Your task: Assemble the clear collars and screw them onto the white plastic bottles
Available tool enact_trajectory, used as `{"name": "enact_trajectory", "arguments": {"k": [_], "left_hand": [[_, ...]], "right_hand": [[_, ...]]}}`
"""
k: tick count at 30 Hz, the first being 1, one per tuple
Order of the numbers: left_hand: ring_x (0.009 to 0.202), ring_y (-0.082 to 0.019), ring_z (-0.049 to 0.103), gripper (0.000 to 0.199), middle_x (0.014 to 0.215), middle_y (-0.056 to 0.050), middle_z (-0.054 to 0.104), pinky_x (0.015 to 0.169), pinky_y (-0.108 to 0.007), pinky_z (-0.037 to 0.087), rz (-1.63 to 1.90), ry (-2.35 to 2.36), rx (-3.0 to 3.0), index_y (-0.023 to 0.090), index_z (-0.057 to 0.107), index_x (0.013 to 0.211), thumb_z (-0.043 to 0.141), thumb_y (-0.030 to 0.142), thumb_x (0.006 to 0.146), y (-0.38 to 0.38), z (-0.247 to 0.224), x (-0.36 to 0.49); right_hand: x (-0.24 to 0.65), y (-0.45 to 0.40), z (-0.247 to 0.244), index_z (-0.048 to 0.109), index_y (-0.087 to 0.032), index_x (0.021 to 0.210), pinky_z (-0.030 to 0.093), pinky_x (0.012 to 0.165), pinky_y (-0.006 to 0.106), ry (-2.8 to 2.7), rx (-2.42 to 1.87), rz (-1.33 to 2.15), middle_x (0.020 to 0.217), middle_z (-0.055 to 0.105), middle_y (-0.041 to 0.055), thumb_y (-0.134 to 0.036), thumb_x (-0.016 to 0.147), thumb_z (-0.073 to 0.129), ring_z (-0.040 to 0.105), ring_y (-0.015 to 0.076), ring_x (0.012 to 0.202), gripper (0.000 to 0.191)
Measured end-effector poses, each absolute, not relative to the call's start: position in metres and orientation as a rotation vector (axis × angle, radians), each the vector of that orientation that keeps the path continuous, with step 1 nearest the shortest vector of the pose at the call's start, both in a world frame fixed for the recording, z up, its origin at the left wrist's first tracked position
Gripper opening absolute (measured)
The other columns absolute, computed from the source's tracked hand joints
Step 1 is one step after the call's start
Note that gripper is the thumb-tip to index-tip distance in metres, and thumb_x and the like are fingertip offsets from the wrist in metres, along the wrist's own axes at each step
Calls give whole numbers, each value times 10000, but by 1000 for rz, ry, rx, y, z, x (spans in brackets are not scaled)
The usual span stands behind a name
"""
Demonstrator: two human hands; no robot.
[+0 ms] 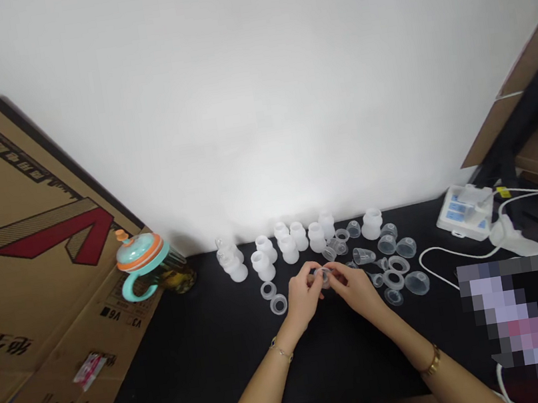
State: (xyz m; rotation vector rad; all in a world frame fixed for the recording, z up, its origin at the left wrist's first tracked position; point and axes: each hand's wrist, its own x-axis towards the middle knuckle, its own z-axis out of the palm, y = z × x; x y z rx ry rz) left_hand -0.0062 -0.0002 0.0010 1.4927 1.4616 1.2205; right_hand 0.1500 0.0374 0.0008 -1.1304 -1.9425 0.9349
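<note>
My left hand (pixel 304 290) and my right hand (pixel 357 286) meet above the black table, fingers closed on a small clear ring-shaped piece (pixel 325 272). Fingertips cover part of it. Two loose translucent rings (pixel 278 304) lie to the left of my left hand. Behind both hands stand several small white waisted bottles (pixel 289 249). At the far left of that group, one bottle (pixel 237 269) has another with a clear top behind it. Right of my right hand lie clear domed caps (pixel 417 283), more rings (pixel 394 280) and clear nipples (pixel 376 279).
A teal-and-orange lidded jug (pixel 154 264) with dark liquid stands at the left, beside a large cardboard box (pixel 40 262). At the right are a white case (pixel 465 211), a white cable (pixel 440 248) and a blurred-out item (pixel 519 319). A white wall (pixel 253 96) rises behind the table (pixel 186 362).
</note>
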Motion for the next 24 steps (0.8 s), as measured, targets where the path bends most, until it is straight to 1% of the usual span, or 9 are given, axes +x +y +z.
{"name": "enact_trajectory", "arguments": {"k": [7,17,24], "left_hand": [[471,-114,593,240,599,42,635,486,-194,409,1224,1467,1497,209,638,977,522,419,966,0,1,-7],[469,-118,590,231,575,54,610,495,-202,401,1214,1492,1518,212,639,974,519,410,967,-1,0,-7],[467,-114,591,246,580,48,621,485,-194,412,1219,1484,1501,209,646,968,519,419,962,-1,3,-6]], "right_hand": [[149,37,1,702,-220,1017,467,580,278,-1943,-1129,927,775,773,37,-397,903,506,693,200,628,289],[150,37,1,693,-223,1031,480,604,287,-1940,-1137,943,818,784,42,-411,905,512,706,207,659,290],[149,36,3,696,-225,1023,480,586,277,-1937,-1126,936,786,776,33,-384,906,512,704,199,639,270]]}}
